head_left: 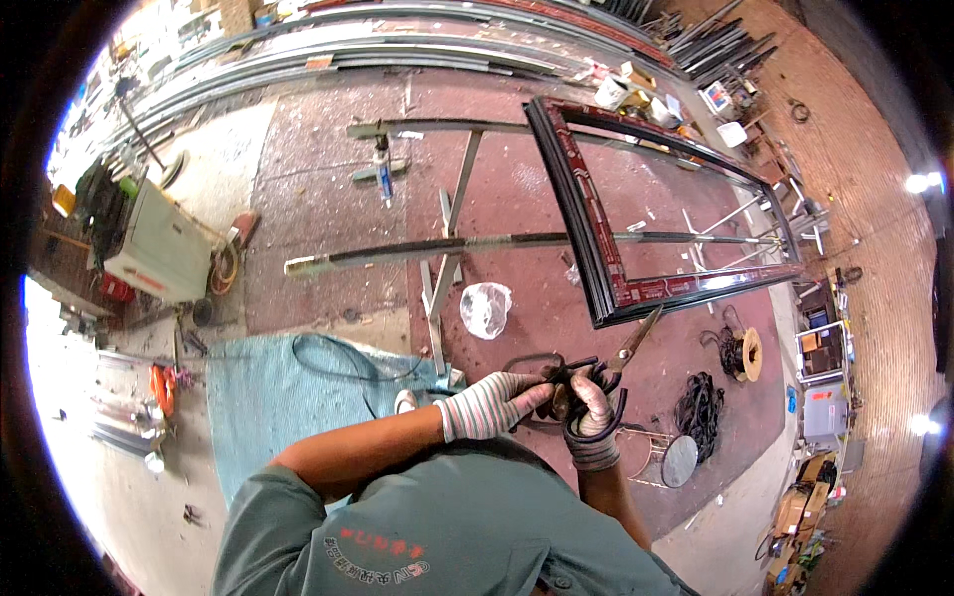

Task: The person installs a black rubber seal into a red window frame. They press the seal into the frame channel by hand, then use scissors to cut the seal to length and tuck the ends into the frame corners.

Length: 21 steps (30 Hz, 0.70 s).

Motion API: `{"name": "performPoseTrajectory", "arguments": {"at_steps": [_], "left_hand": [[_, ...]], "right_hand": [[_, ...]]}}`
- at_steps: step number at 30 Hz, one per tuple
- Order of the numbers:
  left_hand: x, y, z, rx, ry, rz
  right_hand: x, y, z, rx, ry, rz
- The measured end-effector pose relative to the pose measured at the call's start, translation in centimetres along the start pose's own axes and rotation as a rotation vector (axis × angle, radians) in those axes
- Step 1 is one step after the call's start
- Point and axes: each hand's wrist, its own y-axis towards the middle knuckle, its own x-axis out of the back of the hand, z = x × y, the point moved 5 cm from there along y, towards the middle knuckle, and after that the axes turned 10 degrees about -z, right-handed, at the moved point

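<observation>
Both my hands wear striped pale work gloves and meet low in the middle of the head view. My left hand (490, 405) closes its fingers on a bunched black rubber strip (562, 385). My right hand (592, 422) is curled beside it, with scissors (636, 342) in its grip, blades pointing up and away to the right. A dark handle loop shows around the right hand's outer side. Part of the strip between the hands is hidden by the fingers. Just beyond the scissors' tip lies the near corner of a dark window frame (584, 214) with maroon film.
Long metal rails (427, 252) support the frame. A clear plastic bag (486, 310) lies beneath. At right are a cable spool (752, 355), a black strip coil (700, 412) and a round-topped stool (680, 462). A blue mat (258, 407) lies left, near a pale cabinet (159, 248).
</observation>
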Motion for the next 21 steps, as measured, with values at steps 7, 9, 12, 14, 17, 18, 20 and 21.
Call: {"name": "performPoseTrajectory", "arguments": {"at_steps": [7, 9, 12, 14, 17, 18, 20, 21], "left_hand": [[-1.3, 0.1, 3.1, -0.154, 0.053, 0.080], [0.5, 0.2, 3.8, -0.207, 0.357, 0.078], [3.2, 0.1, 9.4, -0.151, 0.542, -0.111], [5.0, 0.5, 15.7, -0.275, 0.570, -0.286], [6.5, 1.0, 23.4, -0.138, 0.639, -0.351], [6.6, 0.8, 23.9, -0.038, 0.671, -0.372], [6.5, 0.5, 23.8, 0.083, 0.692, -0.419], [6.5, 0.3, 23.0, 0.109, 0.686, -0.450]], "right_hand": [[-2.0, -1.9, 3.7, 0.097, -0.257, -0.067], [-4.4, -3.0, 7.4, 0.245, -0.287, -0.216], [-4.7, -2.5, 13.0, 0.606, -0.326, -0.291], [-5.2, -1.7, 16.9, 0.674, -0.327, -0.113], [-4.3, -0.2, 20.9, 0.690, -0.149, -0.169], [-4.4, 0.5, 22.1, 0.445, -0.039, 0.066], [-3.8, 0.8, 24.3, 0.430, -0.009, 0.072], [-3.1, 1.3, 25.0, 0.416, -0.008, 0.020]]}}
